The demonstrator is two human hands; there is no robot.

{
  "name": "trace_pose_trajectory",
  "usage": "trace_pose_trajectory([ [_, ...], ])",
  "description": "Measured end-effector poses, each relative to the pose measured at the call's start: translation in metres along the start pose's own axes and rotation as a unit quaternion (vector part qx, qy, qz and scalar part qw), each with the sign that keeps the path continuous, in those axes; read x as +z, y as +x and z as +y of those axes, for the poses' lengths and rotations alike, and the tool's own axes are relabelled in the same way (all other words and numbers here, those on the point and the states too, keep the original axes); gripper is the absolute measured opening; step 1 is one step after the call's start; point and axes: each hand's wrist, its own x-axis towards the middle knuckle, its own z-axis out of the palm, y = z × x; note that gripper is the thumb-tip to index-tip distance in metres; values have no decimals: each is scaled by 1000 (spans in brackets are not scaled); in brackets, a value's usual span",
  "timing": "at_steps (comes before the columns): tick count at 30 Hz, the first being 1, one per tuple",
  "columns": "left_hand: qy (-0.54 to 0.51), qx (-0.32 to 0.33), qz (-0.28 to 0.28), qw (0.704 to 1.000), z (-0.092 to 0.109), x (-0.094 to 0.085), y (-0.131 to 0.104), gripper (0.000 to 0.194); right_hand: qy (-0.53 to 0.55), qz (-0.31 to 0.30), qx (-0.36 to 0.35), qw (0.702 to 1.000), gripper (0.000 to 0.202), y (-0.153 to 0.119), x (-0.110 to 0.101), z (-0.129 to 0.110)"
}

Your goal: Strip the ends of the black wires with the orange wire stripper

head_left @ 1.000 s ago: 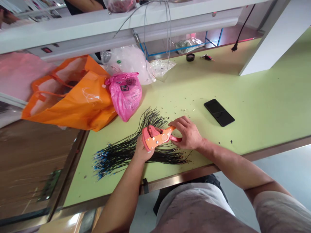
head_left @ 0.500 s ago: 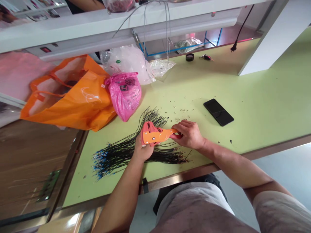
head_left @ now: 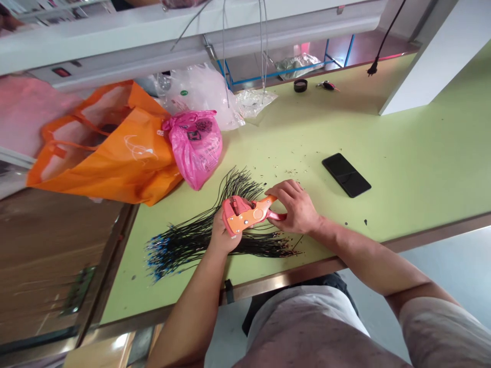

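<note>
My right hand [head_left: 297, 207] is wrapped round the handles of an orange and red wire stripper [head_left: 249, 214], whose handles stand apart. At the tool's head is my left hand [head_left: 226, 235], its fingers mostly hidden behind the head; what they hold cannot be made out. Under and beside the hands lies a bundle of thin black wires [head_left: 192, 245] with blue ends at the left and reddish ends at the right. More black wires [head_left: 238, 184] fan out behind the tool.
Behind the wires stand an orange bag [head_left: 126, 153], a pink plastic bag [head_left: 195, 148] and clear plastic bags [head_left: 203, 92]. A black phone [head_left: 346, 175] lies at the right. Small scraps [head_left: 295, 172], a black ring [head_left: 300, 85] and keys [head_left: 327, 85] are farther back.
The stripper's handles have spread apart, and its orange handle has tilted upward as my right hand's fingers loosened. The view has shifted slightly.
</note>
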Motion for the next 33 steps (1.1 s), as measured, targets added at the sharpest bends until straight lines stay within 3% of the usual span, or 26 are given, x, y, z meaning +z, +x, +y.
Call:
trace_pose_trajectory([
  [9,-10,3,-25,1000,3,1,0,43,-6,-2,15,1000,45,-1,1,-1],
  [13,-39,-11,-6,999,5,0,0,58,-6,2,-1,1000,43,-1,0,-1],
  [16,-42,-13,18,999,6,-1,2,58,-10,6,-11,1000,42,-1,-2,-2],
  [23,-5,22,13,1000,6,-3,2,49,-28,-1,-7,1000,41,0,-3,-3],
  [33,126,53,35,990,9,-2,2,54,-22,8,-14,1000,40,0,-5,-5],
])
